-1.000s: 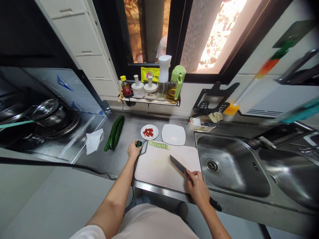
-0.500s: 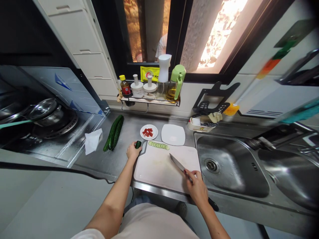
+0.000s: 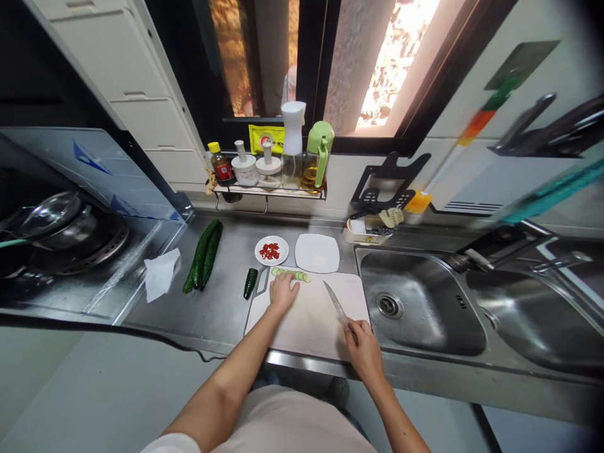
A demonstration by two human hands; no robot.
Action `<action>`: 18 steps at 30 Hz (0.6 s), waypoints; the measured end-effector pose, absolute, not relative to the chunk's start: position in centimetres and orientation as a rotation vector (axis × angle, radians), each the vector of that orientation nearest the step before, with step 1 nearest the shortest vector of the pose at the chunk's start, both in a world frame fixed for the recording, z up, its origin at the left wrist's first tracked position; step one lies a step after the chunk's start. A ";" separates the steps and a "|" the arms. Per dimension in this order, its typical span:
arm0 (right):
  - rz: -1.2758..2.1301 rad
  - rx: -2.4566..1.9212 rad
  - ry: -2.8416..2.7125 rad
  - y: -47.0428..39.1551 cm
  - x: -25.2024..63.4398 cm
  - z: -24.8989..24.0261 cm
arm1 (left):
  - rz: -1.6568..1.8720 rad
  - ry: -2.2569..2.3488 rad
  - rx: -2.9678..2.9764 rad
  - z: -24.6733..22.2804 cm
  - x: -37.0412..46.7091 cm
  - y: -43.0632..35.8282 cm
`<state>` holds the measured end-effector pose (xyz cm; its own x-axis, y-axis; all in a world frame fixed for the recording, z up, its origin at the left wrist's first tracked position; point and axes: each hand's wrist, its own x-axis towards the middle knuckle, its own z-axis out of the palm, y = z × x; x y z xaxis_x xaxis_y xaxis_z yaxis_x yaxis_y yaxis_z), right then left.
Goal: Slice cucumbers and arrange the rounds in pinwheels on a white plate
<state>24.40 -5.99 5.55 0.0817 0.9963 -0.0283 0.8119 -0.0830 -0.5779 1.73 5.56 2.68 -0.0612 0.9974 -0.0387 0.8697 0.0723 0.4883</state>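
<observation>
My left hand (image 3: 283, 292) rests over the left end of a row of cucumber slices (image 3: 302, 276), its fingers apart and partly covering them. The slices lie along the top of the white cutting board (image 3: 306, 324). My right hand (image 3: 362, 345) holds a knife (image 3: 336, 302) by its handle, the blade pointing up and left over the board. A short piece of cucumber (image 3: 250, 283) lies on the steel counter beside the board's grey handle. Behind the board stand a round plate of chopped red pieces (image 3: 271, 251) and a bare white square plate (image 3: 317, 253).
Whole cucumbers (image 3: 202, 257) and a white paper towel (image 3: 162, 275) lie on the counter at left. A steel sink (image 3: 425, 302) borders the board at right. Bottles and jars stand on a wall rack (image 3: 278, 190); a pot (image 3: 66, 223) sits on the stove.
My left hand has let go of the short cucumber piece, now on the counter, and moved right onto the slices. The knife remains in my right hand. The camera view has shifted.
</observation>
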 end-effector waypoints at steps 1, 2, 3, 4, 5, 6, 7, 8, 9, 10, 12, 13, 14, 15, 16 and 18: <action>0.602 -1.953 -1.778 -6.1 24.4 5.6 | 0.458 1.988 1.865 2.6 2.5 6.0; 0.605 -1.956 -1.774 -6.2 24.5 5.6 | 0.432 1.983 1.878 2.4 3.2 6.5; 0.609 -1.960 -1.769 -6.4 24.6 5.5 | 0.410 1.987 1.891 2.3 3.7 7.0; 0.611 -1.967 -1.763 -6.5 24.7 5.5 | 0.387 1.987 1.907 2.3 4.2 7.4; 0.613 -1.973 -1.758 -6.6 24.7 5.5 | 0.363 1.986 1.923 2.2 4.5 7.7; 0.615 -1.979 -1.755 -6.7 24.8 5.5 | 0.342 1.984 1.939 2.1 4.7 8.0; 0.616 -1.984 -1.752 -6.9 24.9 5.5 | 0.326 1.979 1.954 1.9 4.9 8.1; 0.620 -1.988 -1.750 -7.0 25.0 5.6 | 0.320 1.973 1.966 1.8 5.0 8.3; 0.625 -1.990 -1.748 -7.1 25.0 5.6 | 0.323 1.968 1.970 1.7 5.1 8.3; 0.632 -1.992 -1.747 -7.1 25.0 5.7 | 0.335 1.965 1.964 1.6 5.1 8.4; 0.646 -1.996 -1.744 -7.2 25.0 5.9 | 0.362 1.957 1.929 1.5 5.2 8.6; 0.654 -1.998 -1.745 -7.3 25.0 6.0 | 0.368 1.946 1.908 1.5 5.3 8.7; 0.661 -2.001 -1.746 -7.3 25.0 6.1 | 0.369 1.926 1.893 1.5 5.3 8.8; 0.667 -2.004 -1.747 -7.3 25.0 6.2 | 0.367 1.899 1.884 1.6 5.4 8.9; 0.672 -2.006 -1.749 -7.3 25.0 6.2 | 0.364 1.867 1.883 1.7 5.4 8.9; 0.678 -2.006 -1.751 -7.2 25.0 6.3 | 0.370 1.816 1.878 1.9 5.5 9.0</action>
